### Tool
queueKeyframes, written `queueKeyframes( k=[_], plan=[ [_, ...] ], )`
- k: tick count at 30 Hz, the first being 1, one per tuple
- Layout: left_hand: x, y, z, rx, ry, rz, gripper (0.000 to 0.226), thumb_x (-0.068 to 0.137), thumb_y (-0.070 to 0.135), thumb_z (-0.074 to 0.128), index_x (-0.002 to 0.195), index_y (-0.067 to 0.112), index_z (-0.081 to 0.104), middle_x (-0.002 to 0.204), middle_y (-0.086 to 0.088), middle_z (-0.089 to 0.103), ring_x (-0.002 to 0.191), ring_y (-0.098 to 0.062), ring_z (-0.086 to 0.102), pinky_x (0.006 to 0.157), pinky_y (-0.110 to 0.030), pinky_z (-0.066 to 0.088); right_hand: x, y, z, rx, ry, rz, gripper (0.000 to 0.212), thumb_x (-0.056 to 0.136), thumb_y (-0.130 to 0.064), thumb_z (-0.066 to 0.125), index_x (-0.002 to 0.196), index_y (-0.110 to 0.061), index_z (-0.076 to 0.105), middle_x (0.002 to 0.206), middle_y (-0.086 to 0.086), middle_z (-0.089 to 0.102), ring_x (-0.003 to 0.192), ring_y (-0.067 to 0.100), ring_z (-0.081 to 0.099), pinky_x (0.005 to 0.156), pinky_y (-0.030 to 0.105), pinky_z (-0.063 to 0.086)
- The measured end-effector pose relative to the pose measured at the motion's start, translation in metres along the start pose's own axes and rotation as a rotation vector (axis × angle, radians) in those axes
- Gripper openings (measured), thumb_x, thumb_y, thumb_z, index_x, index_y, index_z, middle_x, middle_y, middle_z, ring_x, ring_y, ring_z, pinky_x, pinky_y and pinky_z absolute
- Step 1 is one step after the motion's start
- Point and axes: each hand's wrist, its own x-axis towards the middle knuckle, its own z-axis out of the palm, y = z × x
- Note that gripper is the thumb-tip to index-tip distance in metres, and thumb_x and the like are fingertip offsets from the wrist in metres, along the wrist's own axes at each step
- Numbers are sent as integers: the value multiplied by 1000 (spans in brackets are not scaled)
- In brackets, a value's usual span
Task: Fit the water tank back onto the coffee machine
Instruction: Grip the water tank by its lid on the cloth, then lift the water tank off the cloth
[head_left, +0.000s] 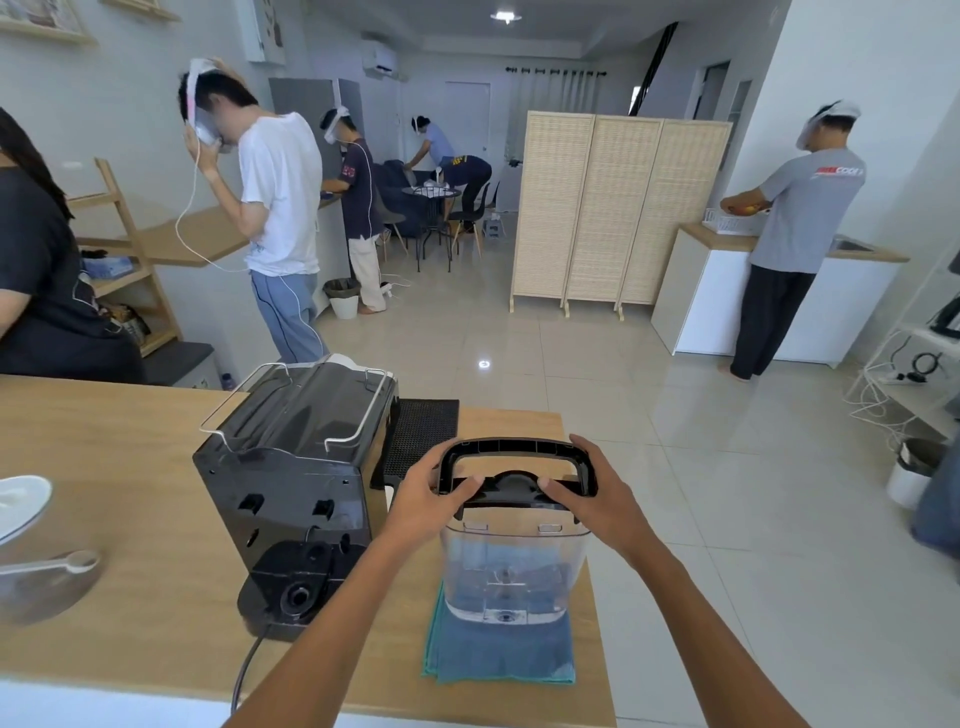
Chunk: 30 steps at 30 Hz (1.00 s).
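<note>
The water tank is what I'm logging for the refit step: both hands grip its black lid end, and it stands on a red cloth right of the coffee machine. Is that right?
Not quite: the cloth is blue-green, not red, as the head view shows. The rest holds: the left hand and right hand grip the black lid end of the water tank, which stands on that cloth to the right of the coffee machine.

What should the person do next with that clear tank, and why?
Probably lift the tank off the towel and carry it left toward the machine. Both the left hand and right hand already grip its black top, and the machine's rear base, with a round port, sits bare, apart from the tank.
</note>
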Motion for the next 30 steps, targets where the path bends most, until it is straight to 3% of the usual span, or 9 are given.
queueKeyframes(
  k=[3, 6, 8, 13, 18, 20, 24, 27, 30],
  plan=[
    [-2, -4, 5, 39, 38, 56, 58, 86, 41, 76, 140, 35, 54, 138, 13, 61, 133, -9, 51, 115, -44, 39, -5, -2, 6, 33, 24, -29, 93, 75, -62, 74, 152, -41, 27, 143, -13, 52, 126, 13, 54, 103, 35, 49],
    [-10, 6, 16, 6, 136, 45, 77, 75, 74, 67, 140, 36, 54, 140, 12, 59, 134, -10, 50, 115, -42, 40, -8, -1, 14, 85, 53, -56, 95, 82, -47, 75, 156, -37, 17, 131, -25, 47, 120, 0, 45, 86, 7, 38],
    [-16, 12, 22, -36, 177, 26, 81, 69, 85, 60, 137, 41, 55, 140, 14, 59, 134, -9, 49, 114, -40, 40, -11, -1, 18, 97, 99, -88, 94, 84, -47, 73, 157, -36, 14, 125, -40, 39, 120, -2, 43, 81, 2, 35],
    [-20, 19, 22, -163, 227, 6, 38, 87, 57, 62, 119, 39, 69, 120, 22, 68, 120, 2, 58, 104, -26, 44, -16, 1, 22, 152, 168, -115, 81, 87, -60, 54, 157, -40, 19, 154, -16, 39, 140, 14, 42, 104, 25, 35],
    [-19, 23, 24, -290, 332, -65, 27, 96, 39, 63, 108, 22, 79, 83, 32, 72, 84, 27, 59, 78, -7, 40, -24, 4, 22, 194, 224, -132, 61, 93, -53, 49, 151, -45, 34, 149, -20, 42, 138, 7, 41, 95, 1, 33],
    [-19, 23, 26, -306, 345, -88, 25, 94, 38, 68, 108, 20, 79, 88, 26, 75, 92, 19, 63, 78, -6, 42, -26, 5, 21, 202, 229, -156, 58, 94, -53, 49, 150, -45, 37, 147, -22, 42, 137, 7, 44, 95, 3, 37],
    [-18, 17, 28, -340, 370, -91, 26, 92, 28, 72, 116, 19, 77, 106, 14, 77, 109, 0, 66, 91, -14, 47, -24, 9, 18, 238, 225, -182, 52, 92, -57, 49, 143, -49, 45, 154, -11, 47, 143, 16, 43, 114, 34, 40],
    [-20, 15, 29, -326, 303, -84, 34, 97, 25, 66, 131, 25, 67, 112, 21, 70, 103, 13, 61, 79, 0, 43, -24, 8, 17, 244, 199, -182, 52, 89, -59, 51, 140, -51, 47, 156, -5, 45, 148, 16, 35, 115, 30, 36],
    [-24, 12, 29, -272, 248, -71, 40, 102, 23, 57, 141, 28, 56, 112, 29, 60, 88, 27, 54, 69, 7, 37, -24, 13, 17, 224, 168, -160, 62, 84, -74, 50, 143, -55, 44, 154, 0, 49, 131, 18, 50, 112, 36, 42]
  ],
)
